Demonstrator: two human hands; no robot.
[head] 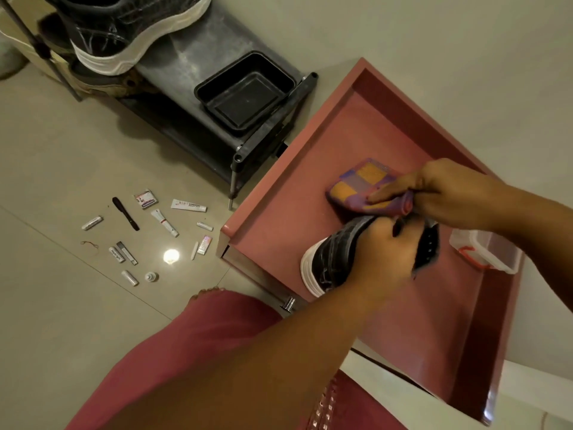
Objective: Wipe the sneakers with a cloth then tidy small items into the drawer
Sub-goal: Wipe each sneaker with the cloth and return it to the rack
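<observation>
Head cam: you're mid-wipe. L hand (384,256) grips black sneaker (338,259) over open drawer (279,200); R hand (434,190) pinches checked cloth (362,187) on its toe. Next: 2nd sneaker (130,29) on rack, then floor bits (164,223).

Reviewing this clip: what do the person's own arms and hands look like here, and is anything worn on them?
Both forearms are bare as far as the frame shows: no sleeves, gloves, watch or bracelets visible. The left hand and right hand show no rings that I can make out. Nail detail is too small to tell. Below the arms, loose dusty-pink trousers are worn.
</observation>
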